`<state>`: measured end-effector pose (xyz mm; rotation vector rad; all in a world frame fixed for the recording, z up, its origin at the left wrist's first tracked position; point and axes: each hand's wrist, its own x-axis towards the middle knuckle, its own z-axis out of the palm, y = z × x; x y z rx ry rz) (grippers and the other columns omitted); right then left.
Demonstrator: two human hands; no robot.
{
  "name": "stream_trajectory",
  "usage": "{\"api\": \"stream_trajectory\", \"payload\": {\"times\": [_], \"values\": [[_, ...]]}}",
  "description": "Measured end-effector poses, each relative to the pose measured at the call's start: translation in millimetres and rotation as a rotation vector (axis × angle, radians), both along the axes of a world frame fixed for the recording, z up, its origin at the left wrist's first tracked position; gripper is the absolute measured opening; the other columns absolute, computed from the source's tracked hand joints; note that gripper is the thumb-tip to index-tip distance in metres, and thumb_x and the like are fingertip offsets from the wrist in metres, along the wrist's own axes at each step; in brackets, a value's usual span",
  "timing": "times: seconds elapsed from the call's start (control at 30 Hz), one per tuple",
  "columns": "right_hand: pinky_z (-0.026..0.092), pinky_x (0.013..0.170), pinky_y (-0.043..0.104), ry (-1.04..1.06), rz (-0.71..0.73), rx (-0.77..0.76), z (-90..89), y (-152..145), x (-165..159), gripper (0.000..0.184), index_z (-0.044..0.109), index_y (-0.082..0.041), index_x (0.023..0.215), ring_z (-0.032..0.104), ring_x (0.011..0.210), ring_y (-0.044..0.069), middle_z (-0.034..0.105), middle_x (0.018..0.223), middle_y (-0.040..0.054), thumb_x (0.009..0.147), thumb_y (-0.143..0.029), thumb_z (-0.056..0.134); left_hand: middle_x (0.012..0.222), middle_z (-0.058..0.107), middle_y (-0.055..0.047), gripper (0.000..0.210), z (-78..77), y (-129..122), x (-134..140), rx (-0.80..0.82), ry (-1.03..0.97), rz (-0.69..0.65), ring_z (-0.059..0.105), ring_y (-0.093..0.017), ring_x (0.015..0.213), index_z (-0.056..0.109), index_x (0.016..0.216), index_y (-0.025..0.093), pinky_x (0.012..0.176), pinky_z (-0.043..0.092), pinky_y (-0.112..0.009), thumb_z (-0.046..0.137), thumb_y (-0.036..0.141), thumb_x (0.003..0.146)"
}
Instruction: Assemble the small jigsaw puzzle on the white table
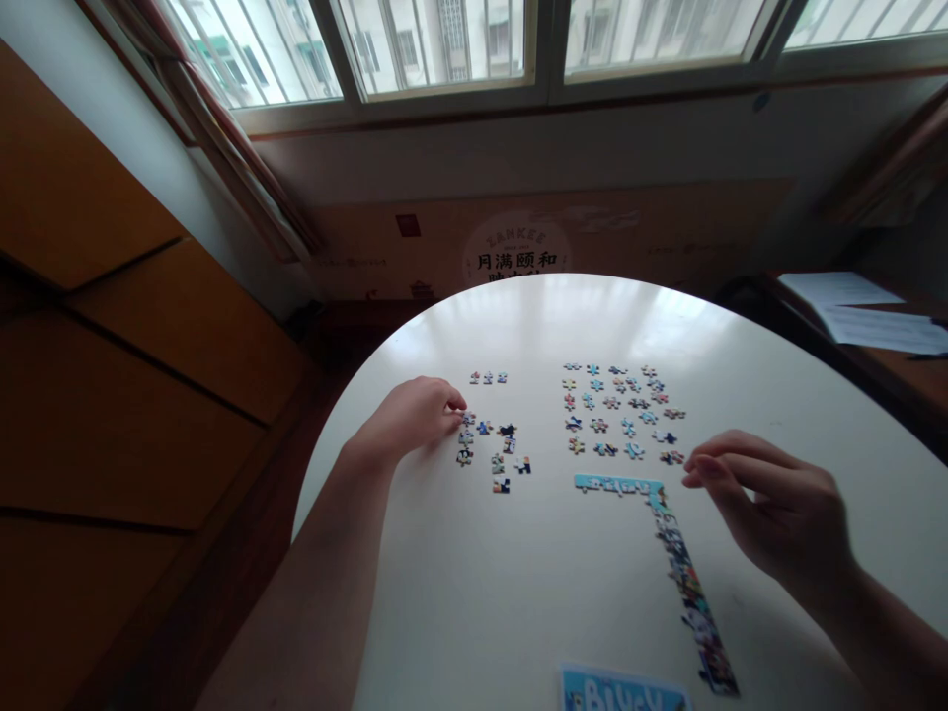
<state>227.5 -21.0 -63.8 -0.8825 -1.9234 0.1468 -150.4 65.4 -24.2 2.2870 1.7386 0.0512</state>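
My left hand (pixel 421 415) is at the left group of loose jigsaw pieces (pixel 510 445), its thumb and fingers closed at a jigsaw piece (pixel 468 419) at that group's edge. On the right, my right hand (pixel 785 499) hovers with its fingertips drawn together; whatever may be between them is hidden. Just left of those fingertips lies another piece (pixel 671 457), part of a spread of loose pieces in rough rows (pixel 611 402). Below that spread, joined pieces form an L: a light blue top strip (pixel 618 484) and a dark, many-coloured side strip (pixel 692 592).
Everything lies on a round white table (pixel 459 592). Three pieces (pixel 488 378) sit in a short row beyond my left hand. A blue printed card or box (pixel 622 689) is cut off at the near edge. Papers (pixel 874 321) rest on a brown desk at right.
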Motion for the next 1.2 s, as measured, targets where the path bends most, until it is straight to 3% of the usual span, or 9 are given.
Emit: {"api": "stream_trajectory", "payload": {"times": [0.77,1.07,1.2], "values": [[0.05,0.058,0.029,0.062,-0.104,-0.027,0.4,0.2,2.4,0.028,0.071,-0.02,0.065,0.066,0.064,0.015,0.068,0.069,0.0027,0.093,-0.018,0.065,0.091,0.077,0.0,0.02,-12.1,9.1,4.9,0.094,0.044,-0.048,0.066,-0.019,0.081,0.083,0.092,0.028,0.069,0.045,-0.028,0.069,0.034,0.078],[0.052,0.059,0.03,0.061,-0.118,-0.054,-0.5,0.8,2.3,0.031,0.071,-0.021,0.066,0.067,0.066,0.016,0.069,0.07,0.0037,0.096,-0.024,0.063,0.093,0.077,0.0,0.021,-12.1,8.9,4.8,0.08,0.029,-0.038,0.066,-0.019,0.082,0.082,0.091,0.027,0.07,0.045,-0.027,0.069,0.038,0.079],[0.052,0.058,0.029,0.052,-0.102,-0.061,-1.6,-0.6,3.0,0.03,0.072,-0.021,0.068,0.067,0.066,0.016,0.07,0.072,0.0041,0.096,-0.025,0.063,0.093,0.077,-0.002,0.02,-4.9,5.7,2.8,0.06,-0.02,-0.081,0.067,-0.02,0.086,0.082,0.089,0.026,0.074,0.047,-0.028,0.068,0.036,0.079]]}}
